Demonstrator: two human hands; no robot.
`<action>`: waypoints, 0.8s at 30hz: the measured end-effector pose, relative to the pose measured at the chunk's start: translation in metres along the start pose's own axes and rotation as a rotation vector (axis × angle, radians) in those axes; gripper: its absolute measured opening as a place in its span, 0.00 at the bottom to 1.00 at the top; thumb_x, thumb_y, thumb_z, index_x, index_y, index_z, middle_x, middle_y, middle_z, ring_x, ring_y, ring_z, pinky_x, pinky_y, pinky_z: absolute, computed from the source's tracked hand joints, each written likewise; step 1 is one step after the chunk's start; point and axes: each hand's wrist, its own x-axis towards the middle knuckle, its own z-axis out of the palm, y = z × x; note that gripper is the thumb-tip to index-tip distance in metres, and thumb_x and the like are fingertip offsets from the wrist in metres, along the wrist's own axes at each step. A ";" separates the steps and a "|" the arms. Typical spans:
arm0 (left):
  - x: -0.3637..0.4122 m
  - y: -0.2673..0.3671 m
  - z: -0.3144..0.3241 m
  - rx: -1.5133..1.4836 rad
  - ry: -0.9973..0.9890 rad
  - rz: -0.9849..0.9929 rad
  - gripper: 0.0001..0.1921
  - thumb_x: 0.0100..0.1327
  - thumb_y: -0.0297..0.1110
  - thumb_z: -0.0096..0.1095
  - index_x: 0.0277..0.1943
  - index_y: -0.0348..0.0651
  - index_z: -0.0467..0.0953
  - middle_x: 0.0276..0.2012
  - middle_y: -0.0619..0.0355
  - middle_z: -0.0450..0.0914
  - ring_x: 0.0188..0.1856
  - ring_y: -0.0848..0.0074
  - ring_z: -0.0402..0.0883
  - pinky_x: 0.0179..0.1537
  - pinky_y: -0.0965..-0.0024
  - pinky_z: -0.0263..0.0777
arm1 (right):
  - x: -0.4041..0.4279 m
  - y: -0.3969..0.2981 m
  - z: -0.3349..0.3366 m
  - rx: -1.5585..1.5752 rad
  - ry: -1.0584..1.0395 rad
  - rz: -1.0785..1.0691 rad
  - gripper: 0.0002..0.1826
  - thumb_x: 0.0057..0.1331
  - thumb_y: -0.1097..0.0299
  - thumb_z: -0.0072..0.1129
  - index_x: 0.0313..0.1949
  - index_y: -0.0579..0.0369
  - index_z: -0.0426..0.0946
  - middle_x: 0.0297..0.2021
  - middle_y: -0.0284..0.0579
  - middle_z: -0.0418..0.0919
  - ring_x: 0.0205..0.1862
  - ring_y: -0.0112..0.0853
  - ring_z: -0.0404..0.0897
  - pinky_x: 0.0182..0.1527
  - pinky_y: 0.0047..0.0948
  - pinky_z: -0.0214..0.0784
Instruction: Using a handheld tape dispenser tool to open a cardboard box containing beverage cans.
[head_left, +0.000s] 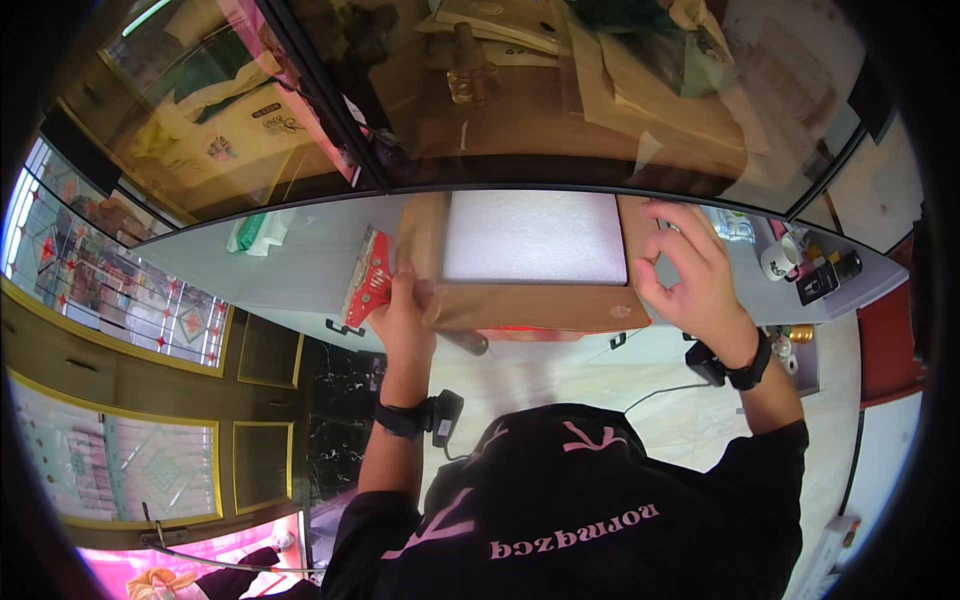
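My left hand (407, 319) grips a scraper with a wide red head (373, 277) whose blade edge looks worn and stained. The dark end of a handle (472, 343) shows beyond the hand, under the box's front flap. Before me an open cardboard box (540, 306) stands on the light counter, its front flap folded outward. White foam (534, 236) fills the box's opening. At the box's right side is my right hand (697, 281), fingers curved and apart with nothing visible in them. Whether its fingertips touch the right flap (637, 232) is unclear.
A glass-fronted cabinet (517, 127) rises behind the counter. Green-and-white packaging (255, 232) lies at the left; a white mug (780, 257) and a black box (817, 283) stand at the right. A cable (667, 390) runs from my right wrist.
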 end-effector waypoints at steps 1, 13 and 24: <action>0.001 0.000 0.003 -0.003 0.008 0.019 0.06 0.64 0.27 0.59 0.43 0.38 0.76 0.30 0.62 0.77 0.24 0.84 0.71 0.27 0.79 0.68 | -0.005 -0.002 0.000 0.005 0.033 0.072 0.10 0.46 0.77 0.64 0.28 0.57 0.71 0.42 0.48 0.76 0.41 0.43 0.76 0.42 0.35 0.70; -0.006 -0.005 -0.008 0.137 -0.195 -0.012 0.24 0.59 0.40 0.70 0.54 0.34 0.75 0.38 0.61 0.78 0.37 0.82 0.75 0.38 0.77 0.70 | -0.055 0.009 0.025 0.308 -0.134 0.438 0.10 0.62 0.73 0.58 0.42 0.61 0.75 0.43 0.58 0.79 0.47 0.54 0.78 0.49 0.38 0.71; 0.015 0.041 -0.015 0.514 -0.752 -0.004 0.40 0.39 0.32 0.84 0.56 0.29 0.71 0.34 0.62 0.76 0.30 0.84 0.71 0.34 0.78 0.70 | -0.003 0.004 -0.023 0.219 -0.666 0.245 0.17 0.60 0.81 0.50 0.49 0.63 0.72 0.51 0.60 0.74 0.50 0.57 0.73 0.52 0.40 0.70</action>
